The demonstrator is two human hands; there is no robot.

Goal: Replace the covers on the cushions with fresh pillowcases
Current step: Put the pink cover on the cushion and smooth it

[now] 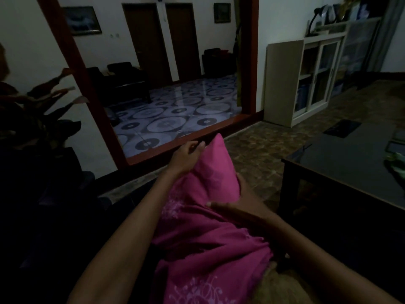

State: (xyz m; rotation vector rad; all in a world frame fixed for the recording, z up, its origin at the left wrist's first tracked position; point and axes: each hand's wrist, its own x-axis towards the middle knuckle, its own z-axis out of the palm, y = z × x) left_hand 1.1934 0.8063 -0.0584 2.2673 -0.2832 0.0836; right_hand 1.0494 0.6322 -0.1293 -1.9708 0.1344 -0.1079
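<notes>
A pink pillowcase (208, 238) with pale floral embroidery lies lengthwise in the lower centre of the view, across the person's lap, drawn over a cushion (282, 281) whose tan end shows bare at the lower right, just outside the bunched open edge of the case. The far end of the pillowcase rises to a pointed corner near the red threshold of the doorway. The left hand (186, 155) rests against the left side of that far corner, fingers loosely curved along the fabric; whether it pinches the cloth cannot be told. The right hand (238, 207) lies on the right flank of the pillowcase near its middle, thumb straight across the top and the fingers hidden behind the fabric, so its hold cannot be judged. Both forearms are bare and extend from the bottom edge of the view. To the right stands a dark low table (341, 172) with a glossy top bearing a few flat items. Beyond it, a pale glass-door cabinet (315, 80) stands against the wall. At the left edge are the dark leaves of a plant (39, 106). Through the doorway, a tiled floor (175, 110) with circular patterns and dark armchairs (122, 73) are visible.
</notes>
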